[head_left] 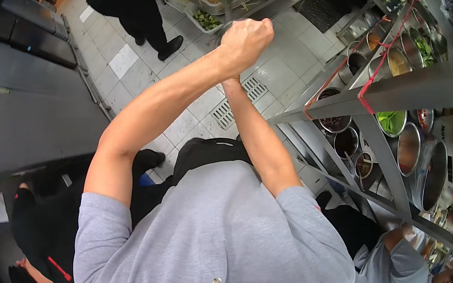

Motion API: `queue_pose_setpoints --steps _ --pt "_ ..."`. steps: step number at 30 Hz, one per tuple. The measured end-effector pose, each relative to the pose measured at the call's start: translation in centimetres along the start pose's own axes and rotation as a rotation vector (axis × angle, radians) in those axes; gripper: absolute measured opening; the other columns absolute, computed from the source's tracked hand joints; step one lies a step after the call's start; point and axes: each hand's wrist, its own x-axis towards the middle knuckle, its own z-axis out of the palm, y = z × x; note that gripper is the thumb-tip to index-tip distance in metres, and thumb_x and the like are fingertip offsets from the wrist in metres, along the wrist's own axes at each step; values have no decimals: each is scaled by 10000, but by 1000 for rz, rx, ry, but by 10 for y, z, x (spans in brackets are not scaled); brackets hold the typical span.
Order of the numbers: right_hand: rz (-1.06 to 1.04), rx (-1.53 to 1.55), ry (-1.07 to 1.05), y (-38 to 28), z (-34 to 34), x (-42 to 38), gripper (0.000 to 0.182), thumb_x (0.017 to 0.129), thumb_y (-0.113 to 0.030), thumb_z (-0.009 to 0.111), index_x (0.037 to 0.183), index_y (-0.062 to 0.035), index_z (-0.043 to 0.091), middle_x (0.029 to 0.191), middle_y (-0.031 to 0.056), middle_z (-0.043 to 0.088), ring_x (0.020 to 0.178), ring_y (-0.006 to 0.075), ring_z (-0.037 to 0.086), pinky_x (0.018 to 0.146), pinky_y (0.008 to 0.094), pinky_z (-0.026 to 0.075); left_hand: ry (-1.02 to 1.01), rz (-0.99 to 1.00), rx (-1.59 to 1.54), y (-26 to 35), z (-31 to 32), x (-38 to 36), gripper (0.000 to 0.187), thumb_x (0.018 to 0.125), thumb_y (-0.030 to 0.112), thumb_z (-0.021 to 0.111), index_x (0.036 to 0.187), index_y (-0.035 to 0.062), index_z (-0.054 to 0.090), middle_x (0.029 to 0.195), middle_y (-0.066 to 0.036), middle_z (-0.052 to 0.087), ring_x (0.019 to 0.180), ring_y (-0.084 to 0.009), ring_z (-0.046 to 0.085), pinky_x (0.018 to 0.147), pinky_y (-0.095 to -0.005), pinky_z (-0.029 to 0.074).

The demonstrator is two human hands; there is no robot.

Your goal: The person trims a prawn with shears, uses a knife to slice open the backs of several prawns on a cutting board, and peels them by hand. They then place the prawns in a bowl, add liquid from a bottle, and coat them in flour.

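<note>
My left hand [247,44] is closed in a fist, held out in front of me above the tiled floor. What it holds, if anything, is hidden; a thin grey curved edge shows just beside the knuckles. My right forearm [257,125] reaches up under the left wrist. The left wrist and hand cover my right hand, so its fingers cannot be seen. A container of chopped greens [207,20] sits on a low shelf beyond my left hand.
A metal rack on the right holds bowls, including one of green leaves [392,122]. A floor drain grate [223,113] lies below my arms. A steel cabinet [29,115] stands left. Other people work at front left, behind left and right.
</note>
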Motion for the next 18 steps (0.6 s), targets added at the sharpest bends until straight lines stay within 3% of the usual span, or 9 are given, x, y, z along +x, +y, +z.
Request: queue_pose_setpoints --steps 7,9,10,11,12,13,14,17,18 --pt "-99 -186 231 -3 -26 53 825 855 -316 752 1464 27 315 1406 267 416 1334 385 412 1135 431 322 -61 13 -169 -30 28 42 162 768 18 657 889 -64 586 759 -238 681 768 -408 716 684 -466 594" --pt "-132 -362 350 1 -40 71 826 850 -312 757 1463 26 317 1406 266 417 1334 384 412 1135 431 323 -175 -98 -318 -59 40 51 221 796 72 648 929 -84 565 830 -294 682 849 -473 688 770 -525 564" --pt "-137 -469 411 13 -51 83 849 801 -294 797 1449 15 343 1400 265 440 1334 391 423 1131 446 338 -157 -197 -428 -76 53 50 248 782 109 664 923 -71 565 855 -325 671 884 -489 673 781 -546 540" --pt "-45 -724 431 -17 -47 80 857 765 -297 822 1428 12 374 1391 258 463 1328 398 443 1115 455 373 -132 -224 -559 -95 60 45 241 764 142 677 863 -47 565 809 -332 653 870 -507 655 746 -531 531" --pt "4 -816 354 -22 -53 85 847 757 -304 828 1414 6 394 1381 259 474 1311 404 464 1098 455 395 -119 -246 -641 -116 77 40 248 760 159 683 785 -37 533 703 -300 621 733 -450 680 669 -490 529" --pt "58 -909 276 -28 -58 89 836 748 -310 835 1401 0 414 1370 260 485 1295 410 485 1081 455 417 -194 -396 -882 -131 90 31 229 778 142 668 748 -21 509 611 -203 584 562 -324 658 554 -427 515" --pt "95 -1010 160 -40 -58 90 795 747 -310 837 1374 -13 448 1349 266 500 1262 413 517 1053 448 445 -202 -477 -1043 -149 123 22 204 804 118 665 738 1 512 583 -115 564 489 -201 618 478 -388 494" --pt "166 -1203 -82 -56 -57 100 588 786 -236 797 1263 -4 543 1256 257 572 1212 425 547 1031 469 456 -321 -610 -1437 -177 171 5 149 866 30 638 790 23 510 651 -50 567 463 -136 553 401 -275 476" --pt "-27 -1257 -68 -55 -58 101 394 843 -177 733 1153 24 596 1128 249 633 1129 427 590 975 477 483 -334 -694 -1522 -178 173 4 155 867 15 634 799 40 498 643 -45 554 461 -128 533 398 -269 470"
